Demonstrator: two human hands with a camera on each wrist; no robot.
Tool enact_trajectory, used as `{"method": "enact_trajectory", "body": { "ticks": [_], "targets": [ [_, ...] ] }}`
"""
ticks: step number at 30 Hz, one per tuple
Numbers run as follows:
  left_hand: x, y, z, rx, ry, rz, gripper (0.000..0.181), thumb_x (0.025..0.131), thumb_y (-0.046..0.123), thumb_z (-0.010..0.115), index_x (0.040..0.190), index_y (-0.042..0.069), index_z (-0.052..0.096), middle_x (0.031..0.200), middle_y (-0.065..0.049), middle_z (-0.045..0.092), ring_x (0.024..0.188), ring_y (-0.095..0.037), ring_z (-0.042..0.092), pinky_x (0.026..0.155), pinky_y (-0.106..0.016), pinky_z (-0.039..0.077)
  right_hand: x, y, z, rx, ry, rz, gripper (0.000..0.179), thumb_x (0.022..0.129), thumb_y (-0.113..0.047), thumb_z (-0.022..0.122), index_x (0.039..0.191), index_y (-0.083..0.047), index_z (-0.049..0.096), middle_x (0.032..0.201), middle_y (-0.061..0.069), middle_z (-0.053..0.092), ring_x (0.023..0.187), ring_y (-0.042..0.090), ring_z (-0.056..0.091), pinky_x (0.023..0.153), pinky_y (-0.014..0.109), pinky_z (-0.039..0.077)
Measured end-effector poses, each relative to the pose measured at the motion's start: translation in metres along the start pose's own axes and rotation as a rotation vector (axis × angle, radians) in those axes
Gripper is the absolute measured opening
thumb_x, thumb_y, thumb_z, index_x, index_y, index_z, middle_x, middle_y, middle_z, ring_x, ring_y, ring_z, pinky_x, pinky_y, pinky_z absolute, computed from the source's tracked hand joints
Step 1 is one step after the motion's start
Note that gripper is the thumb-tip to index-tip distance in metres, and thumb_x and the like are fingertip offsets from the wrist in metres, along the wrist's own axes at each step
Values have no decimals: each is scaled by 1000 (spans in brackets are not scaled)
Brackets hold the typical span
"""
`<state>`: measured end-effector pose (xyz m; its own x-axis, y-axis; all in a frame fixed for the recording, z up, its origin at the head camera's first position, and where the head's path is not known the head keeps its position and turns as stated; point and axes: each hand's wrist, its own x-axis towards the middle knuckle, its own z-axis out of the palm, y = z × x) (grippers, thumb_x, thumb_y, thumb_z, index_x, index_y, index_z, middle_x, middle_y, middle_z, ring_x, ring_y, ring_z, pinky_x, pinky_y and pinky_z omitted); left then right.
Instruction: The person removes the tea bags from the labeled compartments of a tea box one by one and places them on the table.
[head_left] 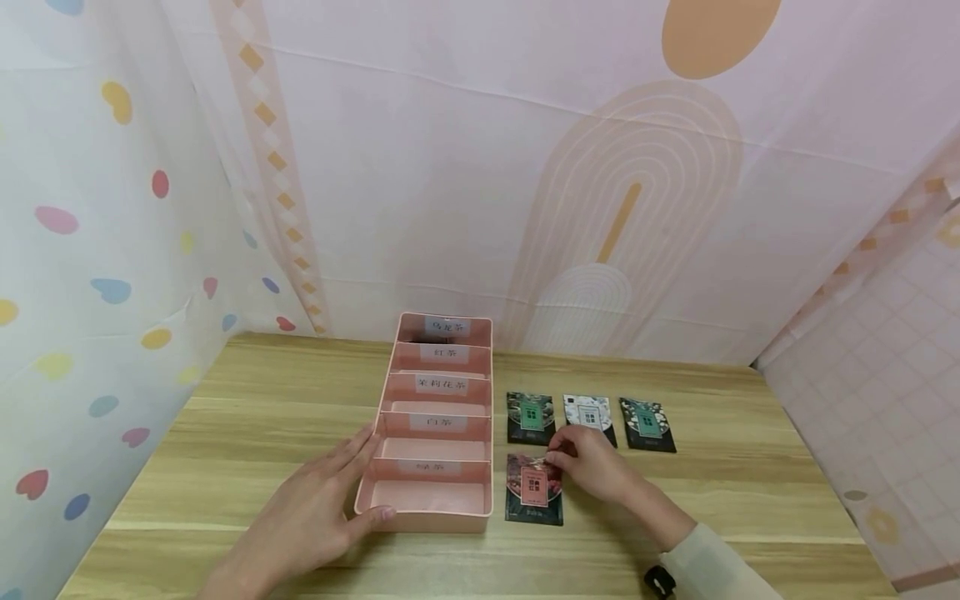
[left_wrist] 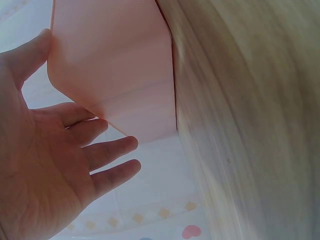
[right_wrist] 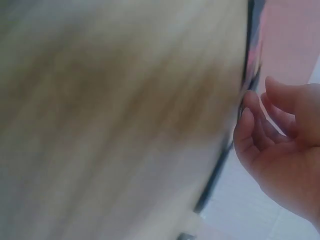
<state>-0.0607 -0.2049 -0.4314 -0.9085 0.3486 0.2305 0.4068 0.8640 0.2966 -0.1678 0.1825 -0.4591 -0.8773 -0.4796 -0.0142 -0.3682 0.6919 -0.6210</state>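
A pink divided box [head_left: 435, 522] stands on the table with white labels on its several compartments. Its near left corner is touched by my left hand [head_left: 307, 508]: the thumb rests on the front rim, while the fairly straight fingers [left_wrist: 117, 150] lie along the side wall. Right of the box lies a red and black tea packet [head_left: 533, 500]. At its top right corner my right hand [head_left: 596, 467] pinches with thumb and curled index finger. The right wrist view shows the fingertips [right_wrist: 245, 117] close to the packet's edge; their exact contact is partly hidden.
Behind the red packet, a green tea packet [head_left: 530, 418], a white floral packet [head_left: 587, 410] and a dark teal packet [head_left: 648, 425] lie in a row. Something dark lies in the box's farthest compartment. A patterned cloth [head_left: 450, 167] hangs behind the wooden table [head_left: 712, 517].
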Motion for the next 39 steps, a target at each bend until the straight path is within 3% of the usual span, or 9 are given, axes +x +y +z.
{"method": "enact_trajectory", "body": {
  "ticks": [9,18,28,39],
  "targets": [
    [-2,0,-1,4,-11,-6,87,91,55,76,151,-3,52,159,-18,47,138,-38,55,104,-60,51,1,-11,-19,38,86,-47,4,99,-10,73,95,-11,72,84,-6,62,69,11,52,57,25,46],
    [-2,1,0,-3,-9,-14,88,91,58,74,152,-2,52,160,-16,47,137,-37,56,104,-59,51,4,-24,-29,66,151,-78,8,99,-7,72,107,-4,72,95,-2,68,76,14,61,59,27,53],
    [-4,1,2,-5,-2,-12,88,91,59,73,152,-2,52,159,-17,48,138,-37,55,104,-58,51,17,-38,-40,75,175,-120,14,102,-13,70,114,-7,72,93,0,66,67,15,58,52,29,51],
    [-2,1,-2,-6,-5,-10,89,93,59,72,153,-2,50,160,-17,46,139,-38,54,105,-59,50,39,-57,-48,25,187,-185,29,102,-15,71,129,-5,69,116,6,70,93,17,62,74,33,55]
  ]
}}
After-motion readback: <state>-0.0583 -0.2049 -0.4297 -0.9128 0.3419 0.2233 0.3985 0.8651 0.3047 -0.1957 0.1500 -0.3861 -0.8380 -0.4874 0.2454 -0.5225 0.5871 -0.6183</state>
